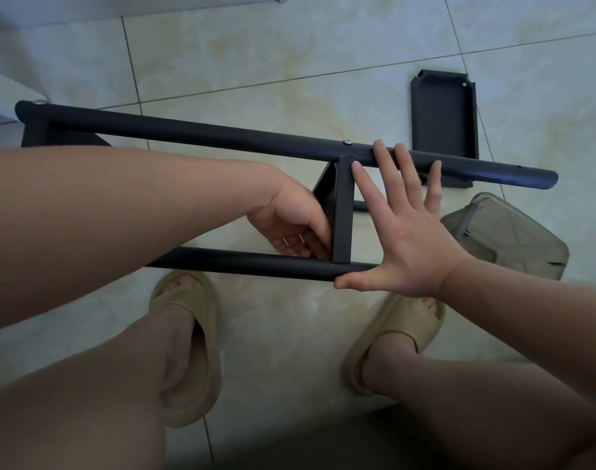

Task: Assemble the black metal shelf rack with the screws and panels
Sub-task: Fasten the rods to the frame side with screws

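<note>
Loose panel (442, 127) on floor (289, 62), partly behind rack frame (222, 139); clear bin (513, 239) behind right hand (408, 232), spread flat on frame. Left hand (293, 225) gripping mounted panel (342, 212), fingertips hidden.

i see left hand (289, 225) gripping the fitted panel (343, 212) between two black tubes (222, 136); right hand (408, 239) flat across both. spare panel (444, 123) lies on tiles (289, 62).
</note>
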